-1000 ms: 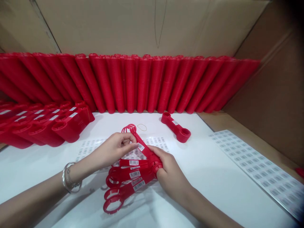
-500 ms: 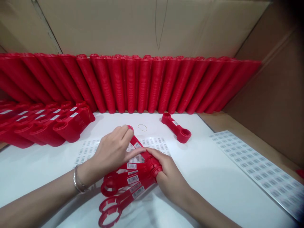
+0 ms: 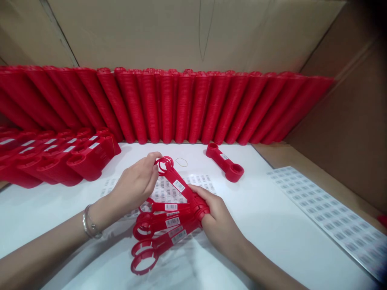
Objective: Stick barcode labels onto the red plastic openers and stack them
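Note:
My right hand (image 3: 220, 221) is closed around the stacked ends of several red plastic pieces (image 3: 175, 221) with ring ends, which fan out to the left. White barcode labels (image 3: 179, 185) show on their flat arms. At the upper piece of the fan, my left hand (image 3: 136, 177) has its fingers curled at the open ring (image 3: 165, 163), gripping its edge; the fingertips are partly hidden. Under the hands lies a sheet of barcode stickers (image 3: 201, 183). A short stack of the same red pieces (image 3: 223, 161), with a label on top, rests beyond my right hand.
Tall ribbed red stacks (image 3: 183, 108) line the back against a cardboard wall (image 3: 145, 32). Labelled red stacks (image 3: 87, 157) stand at the left. Another sticker sheet (image 3: 326, 217) lies at the right of the white table (image 3: 250, 209). A rubber band (image 3: 182, 162) lies beyond the hands.
My left hand has shifted up and left from the arm of the upper piece to its ring end, uncovering the label. The fan has moved slightly right and up in my right hand.

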